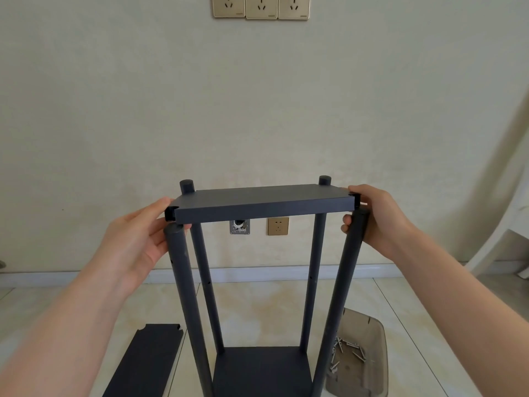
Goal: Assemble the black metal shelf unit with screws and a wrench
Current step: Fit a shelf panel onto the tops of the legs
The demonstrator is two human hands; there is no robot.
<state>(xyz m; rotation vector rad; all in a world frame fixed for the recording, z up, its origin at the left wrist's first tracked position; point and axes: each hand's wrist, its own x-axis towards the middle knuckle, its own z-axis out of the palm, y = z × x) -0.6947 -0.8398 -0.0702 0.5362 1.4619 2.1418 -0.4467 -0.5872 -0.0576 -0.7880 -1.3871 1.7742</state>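
The black shelf unit (187,296) is standing at centre frame, its top panel (263,203) sitting at the post tops. The left hand (137,233) and right hand (378,219) are each gripping a near corner. A spare panel (143,365) is lying lower left, and screws (347,351) are resting in a tray (372,333) lower right.

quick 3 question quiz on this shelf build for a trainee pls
1. True or false: the left hand and the right hand each hold a near corner of the shelf panel.
2. Where are the screws? A) in the tray B) on the bottom shelf C) in the left hand
3. Fill in: the spare panel lies on the floor on the person's ___ side.

Key: 1 true; 2 A; 3 left
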